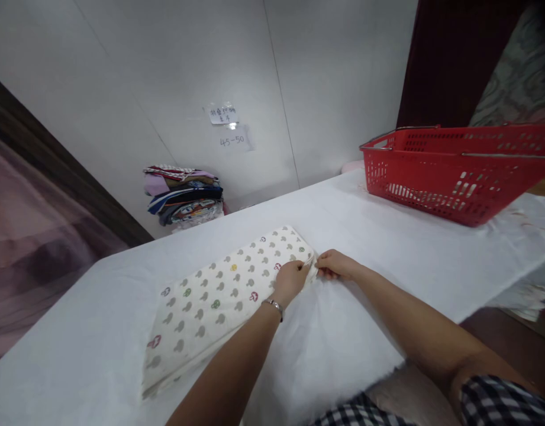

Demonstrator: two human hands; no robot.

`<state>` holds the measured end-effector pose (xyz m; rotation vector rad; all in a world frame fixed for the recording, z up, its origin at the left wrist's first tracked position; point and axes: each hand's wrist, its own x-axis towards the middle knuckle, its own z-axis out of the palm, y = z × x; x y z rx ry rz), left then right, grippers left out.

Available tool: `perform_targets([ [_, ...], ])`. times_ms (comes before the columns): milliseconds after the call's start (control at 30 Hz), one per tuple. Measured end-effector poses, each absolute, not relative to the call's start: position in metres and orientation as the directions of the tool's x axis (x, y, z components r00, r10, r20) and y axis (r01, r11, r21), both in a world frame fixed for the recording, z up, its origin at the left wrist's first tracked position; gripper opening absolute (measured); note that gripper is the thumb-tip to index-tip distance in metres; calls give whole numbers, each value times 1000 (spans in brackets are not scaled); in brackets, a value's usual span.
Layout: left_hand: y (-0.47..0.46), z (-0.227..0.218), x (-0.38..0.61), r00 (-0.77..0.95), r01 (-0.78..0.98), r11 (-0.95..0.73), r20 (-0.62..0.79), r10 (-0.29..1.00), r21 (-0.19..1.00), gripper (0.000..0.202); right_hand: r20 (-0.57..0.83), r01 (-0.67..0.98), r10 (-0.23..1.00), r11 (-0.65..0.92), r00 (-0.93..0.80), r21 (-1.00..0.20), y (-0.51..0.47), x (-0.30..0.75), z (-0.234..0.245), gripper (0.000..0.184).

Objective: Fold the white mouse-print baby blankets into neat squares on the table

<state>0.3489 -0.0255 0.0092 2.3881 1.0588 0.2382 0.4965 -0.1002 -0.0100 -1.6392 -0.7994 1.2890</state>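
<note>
A cream cloth [228, 284] printed with small grey and coloured mushroom shapes lies folded into a long rectangle on the white-covered table [352, 331]. Its layers show along the near edge and at the right end. My left hand [292, 278], with a bracelet at the wrist, pinches the cloth's near right corner from above. Just to the right, my right hand [337, 264] has its fingers closed on the edge of that same corner. The fingertips of both hands are partly hidden by the cloth and by the hands themselves.
A red plastic basket [432, 180] with metal handles stands on the table at the back right. Against the wall at the back left is a stack of folded clothes [183, 195]. Handwritten paper notes [234, 139] are taped to the wall. Pink sheer fabric [36, 236] hangs at the left.
</note>
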Motion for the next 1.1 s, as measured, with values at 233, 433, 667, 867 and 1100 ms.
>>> perform_targets([
  [233, -25, 8, 346, 682, 572, -512, -26, 730, 640, 26, -395, -74, 891, -389, 225, -918, -99, 500, -11, 17],
  [433, -26, 9, 349, 688, 604, -537, -46, 724, 589, 34, -398, -101, 895, -385, 203, -917, -100, 499, -8, 18],
  [667, -26, 8, 353, 684, 634, -561, -48, 728, 532, 33, -386, -21, 896, -391, 220, -920, -101, 496, -10, 28],
  [867, -22, 9, 353, 628, 677, -520, -41, 777, 521, 34, -386, -14, 893, -394, 233, -919, -100, 501, -11, 18],
  [1100, -43, 12, 349, 779, 558, -736, 65, 624, 382, 32, -378, 2, 904, -386, 197, -922, -101, 505, -10, 16],
])
